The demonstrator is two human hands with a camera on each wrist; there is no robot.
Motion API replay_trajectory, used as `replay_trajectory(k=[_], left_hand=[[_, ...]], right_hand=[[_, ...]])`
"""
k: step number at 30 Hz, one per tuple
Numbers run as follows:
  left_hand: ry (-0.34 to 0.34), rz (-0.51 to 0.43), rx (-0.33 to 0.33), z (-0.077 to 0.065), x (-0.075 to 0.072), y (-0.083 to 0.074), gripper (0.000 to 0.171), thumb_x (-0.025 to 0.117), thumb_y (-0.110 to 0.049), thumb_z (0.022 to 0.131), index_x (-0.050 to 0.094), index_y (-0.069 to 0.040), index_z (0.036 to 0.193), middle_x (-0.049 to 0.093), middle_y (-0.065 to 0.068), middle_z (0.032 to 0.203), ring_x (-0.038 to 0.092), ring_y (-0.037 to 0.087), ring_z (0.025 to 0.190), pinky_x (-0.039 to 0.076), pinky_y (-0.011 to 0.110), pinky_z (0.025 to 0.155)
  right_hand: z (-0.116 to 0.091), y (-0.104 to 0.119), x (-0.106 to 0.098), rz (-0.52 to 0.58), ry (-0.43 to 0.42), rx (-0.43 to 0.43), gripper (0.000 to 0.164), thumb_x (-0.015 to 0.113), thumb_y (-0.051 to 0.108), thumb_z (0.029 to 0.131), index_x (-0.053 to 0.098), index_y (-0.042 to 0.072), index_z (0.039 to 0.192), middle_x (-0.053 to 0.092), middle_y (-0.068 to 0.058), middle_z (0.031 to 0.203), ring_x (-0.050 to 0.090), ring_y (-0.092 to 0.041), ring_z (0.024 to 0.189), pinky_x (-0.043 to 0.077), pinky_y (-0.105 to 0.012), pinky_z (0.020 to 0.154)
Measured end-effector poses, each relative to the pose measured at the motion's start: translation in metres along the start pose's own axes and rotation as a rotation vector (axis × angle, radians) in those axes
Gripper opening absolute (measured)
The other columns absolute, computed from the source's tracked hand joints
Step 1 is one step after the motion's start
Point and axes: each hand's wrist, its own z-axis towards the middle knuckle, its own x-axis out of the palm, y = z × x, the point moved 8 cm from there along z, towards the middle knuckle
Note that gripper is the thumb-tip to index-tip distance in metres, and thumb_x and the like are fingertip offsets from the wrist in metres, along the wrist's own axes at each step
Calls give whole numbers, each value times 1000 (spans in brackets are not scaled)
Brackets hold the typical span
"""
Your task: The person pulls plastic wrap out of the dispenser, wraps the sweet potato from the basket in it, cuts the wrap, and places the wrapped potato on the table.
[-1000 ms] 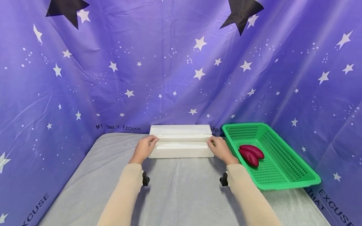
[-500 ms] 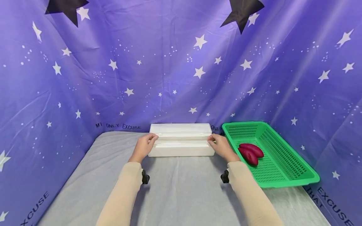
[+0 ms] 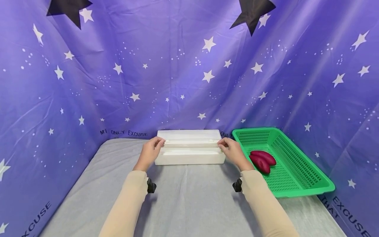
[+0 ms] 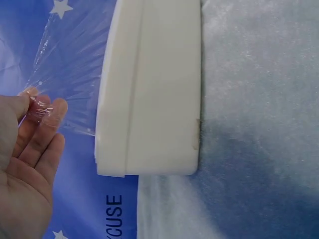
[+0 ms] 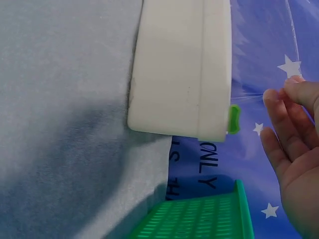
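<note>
Holding clear film (image 4: 82,74) up off white box (image 3: 189,159), spanning gap btwn box edge & fingers; barely making it out in head view. Pinching L end w/ L hand (image 3: 149,153), pressing thumb & fingertips together on bunched film, w/ remaining fingers loosely bent below. Pinching R end w/ R hand (image 3: 232,153), joining thumb & fingertip on thin clear folds. Holding both hands nr box ends, apart from box wall acc. to wrist views. Having box placed lengthwise at far part of gray cloth (image 3: 186,204), right in front of purple backdrop (image 3: 177,82), w/ whitish panel (image 3: 189,134) at its rear. Spotting small green tab (image 5: 234,119) nr box's R end, in R wrist view. Seeing green basket (image 3: 302,193) on R, just beside R hand, set at an angle & reaching past cloth's R edge; finding two dark-red roots (image 3: 263,162) inside, touching each other, in basket's L part. Wearing cream sleeves (image 3: 122,207) on both arms, plus black wrist devices (image 3: 152,186) on inner sides. Facing white stars (image 3: 208,76), 2 lg black stars (image 3: 253,14) up top & black lettering (image 3: 137,133) nr bottom of backdrop.
</note>
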Motion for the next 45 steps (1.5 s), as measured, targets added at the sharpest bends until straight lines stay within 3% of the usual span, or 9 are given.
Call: replay_trajectory(k=[4,11,20,27,36,45], left_hand=[[-16,-23,23,2,-5,-5,21,56,-25,105,69,-9,110,71,9,102,69,24,95,54,45,83],[-17,-65,7,2,-8,-7,25,54,-26,105,68,-7,111,71,11,102,69,24,97,54,45,86],[-33,-119,22,3,-13,-13,26,54,-27,106,68,-7,111,70,11,104,68,23,96,54,42,86],[-63,-144,79,4,-22,-21,25,56,-25,105,70,-5,110,71,9,100,70,22,92,56,40,84],[-118,-170,134,2,-35,-32,24,59,-25,103,71,-5,109,71,6,97,71,20,86,57,32,78],[-133,-195,171,1,-43,-42,20,61,-24,102,73,-8,107,72,7,96,71,18,85,57,28,77]], right_hand=[[0,3,-4,53,0,16,8,67,6,97,69,6,104,72,-8,96,67,-25,88,55,-43,79],[1,4,-11,107,-10,58,11,67,12,98,71,6,106,72,-8,98,68,-24,90,54,-41,78],[0,10,-20,151,-44,75,12,67,12,97,71,6,107,71,-7,94,64,-20,83,50,-28,69],[0,16,-29,191,-88,63,15,67,13,98,70,5,110,72,-8,91,67,-25,85,49,-22,67],[0,27,-44,255,-171,44,16,72,18,94,72,5,104,72,-8,90,62,-13,78,47,-18,65],[-2,35,-51,301,-173,29,18,71,19,96,72,4,106,72,-11,92,68,-33,86,49,-17,67]])
